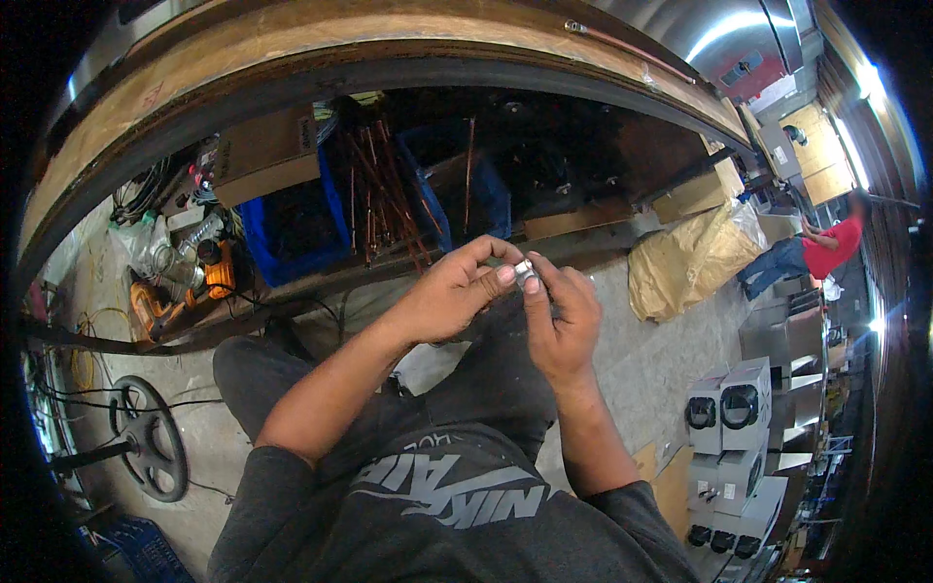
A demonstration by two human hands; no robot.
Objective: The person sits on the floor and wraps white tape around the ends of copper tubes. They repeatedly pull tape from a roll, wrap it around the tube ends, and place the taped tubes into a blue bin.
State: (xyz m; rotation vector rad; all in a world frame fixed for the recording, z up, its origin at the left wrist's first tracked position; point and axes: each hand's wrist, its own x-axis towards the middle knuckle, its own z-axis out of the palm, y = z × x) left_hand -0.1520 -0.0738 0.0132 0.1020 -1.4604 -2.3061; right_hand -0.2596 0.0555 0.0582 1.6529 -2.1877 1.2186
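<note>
In front of my lap, both hands meet around a small silvery metal piece point(525, 267), perhaps a fitting; its exact kind is too small to tell. My left hand point(462, 290) pinches it between thumb and index finger. From the other side, the thumb and fingers of my right hand point(566, 316) close on the same piece. The fingertips cover much of it. Just beyond my left hand, a bundle of thin copper tubes point(381, 194) leans on the low shelf between two blue bins.
A wooden bench edge point(389, 44) crosses above the shelf, with a copper tube point(632, 51) on it. Orange power tools point(219, 272) lie left, above a black spoked wheel point(146, 437). A brown bag point(685, 257), grey boxed units point(743, 408) and a person in red point(836, 243) are right.
</note>
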